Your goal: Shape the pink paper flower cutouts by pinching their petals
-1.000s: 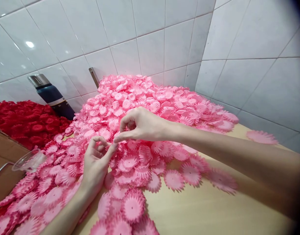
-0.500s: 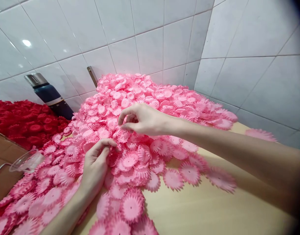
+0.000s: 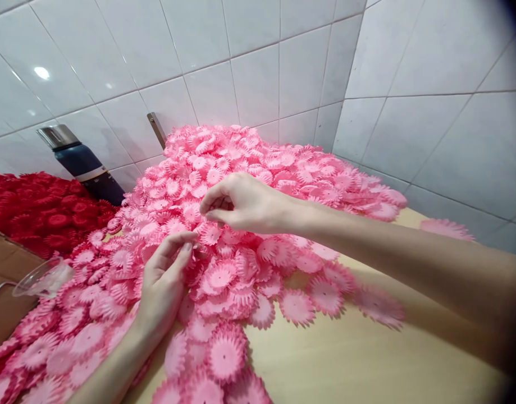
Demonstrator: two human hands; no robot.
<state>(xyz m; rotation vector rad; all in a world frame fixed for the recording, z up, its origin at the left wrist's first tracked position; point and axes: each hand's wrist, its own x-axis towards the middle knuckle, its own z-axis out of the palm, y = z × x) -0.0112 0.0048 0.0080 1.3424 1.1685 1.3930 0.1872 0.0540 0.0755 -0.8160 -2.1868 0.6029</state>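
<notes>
A large heap of pink fringed discs (image 3: 224, 275), each with a small hole at its centre, spreads under and around both hands. They look like layers for artificial flowers. My left hand (image 3: 167, 275) is at the near left side of the heap, thumb and forefinger closed in a pinch. Something small and pale shows at its fingertips, too fine to name. Farther up and to the right, my right hand (image 3: 243, 205) hovers over the heap with curled fingers and thumb pressed together. Whatever is in that pinch is hidden. The two hands are apart.
A pile of red discs (image 3: 51, 216) lies at the left, with a dark blue bottle (image 3: 83, 165) leaning by the wall. A cardboard box (image 3: 9, 269) and a clear plastic cup (image 3: 41, 278) sit at the left edge. Tiled walls (image 3: 241, 33) bound the table (image 3: 325, 359).
My left hand's thumb and fingers have shifted slightly at the tips. My right hand keeps its curled pinch nearly in place. The view has moved a little.
</notes>
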